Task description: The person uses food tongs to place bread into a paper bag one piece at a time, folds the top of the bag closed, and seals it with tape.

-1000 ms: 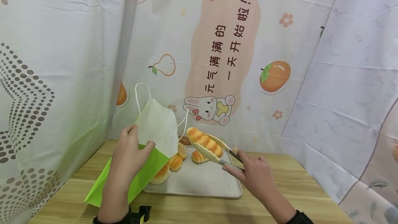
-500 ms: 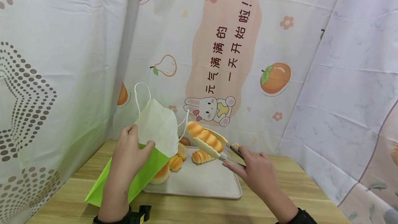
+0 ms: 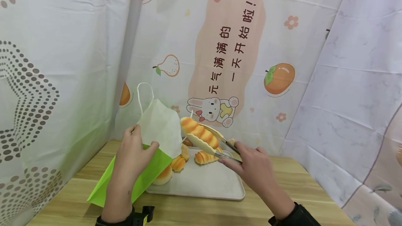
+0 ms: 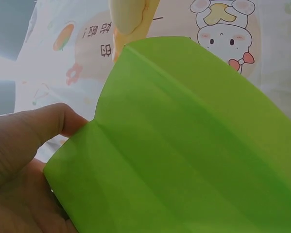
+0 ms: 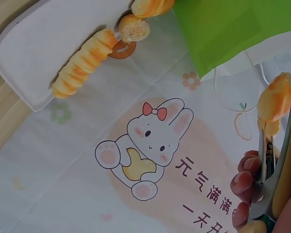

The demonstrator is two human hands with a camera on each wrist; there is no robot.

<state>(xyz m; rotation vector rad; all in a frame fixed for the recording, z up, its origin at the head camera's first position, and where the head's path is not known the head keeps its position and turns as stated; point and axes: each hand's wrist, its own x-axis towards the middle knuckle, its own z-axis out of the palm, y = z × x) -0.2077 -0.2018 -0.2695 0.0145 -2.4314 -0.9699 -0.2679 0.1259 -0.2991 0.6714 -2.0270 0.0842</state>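
Ridged bread roll (image 3: 199,132) gripped in tongs (image 3: 228,158) beside a green paper bag (image 3: 154,170)

Raised above the tray's (image 3: 201,188) far edge, the roll is likely light and squashy; a gentle hold across its middle should suit. The right hand (image 3: 251,165), reaching in from the near right, clasps the tongs. Well apart, the left hand (image 3: 132,158) grips the bag's rim at the tray's left edge.

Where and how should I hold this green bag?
Probably pinch the green bag by its top rim, from the left, where the left hand holds it: the edge is thin there, and the tongs holding the bread roll are on the right.
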